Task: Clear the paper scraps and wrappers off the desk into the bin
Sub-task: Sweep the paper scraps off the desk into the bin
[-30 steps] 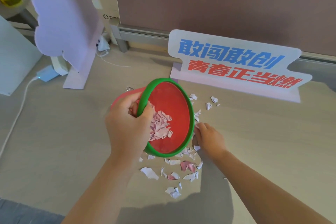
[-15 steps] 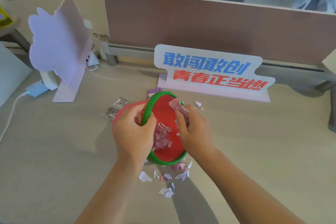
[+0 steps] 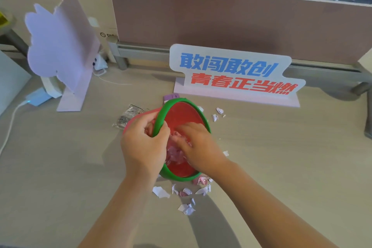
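My left hand [image 3: 144,147] grips the green rim of a small red bin [image 3: 186,115], tilted toward me above the desk. My right hand [image 3: 198,145] reaches inside the bin, fingers spread over the pink and white paper scraps [image 3: 174,154] piled there. Loose torn scraps [image 3: 186,191] lie on the desk just below the bin, and a few more scraps [image 3: 218,113] lie to its upper right. A crinkled clear wrapper [image 3: 128,116] lies left of the bin, and a purple piece [image 3: 170,97] shows behind its rim.
A slogan sign [image 3: 233,75] stands behind the bin. A pale cut-out stand [image 3: 60,52] is at the left, with a white cable [image 3: 10,125] and charger near it. A partition [image 3: 241,20] borders the desk's far edge.
My right hand left the desk beside the bin, carried a pinch of scraps to the rim, and now sits inside the bin. The bin stays held, and my view has tilted upward.
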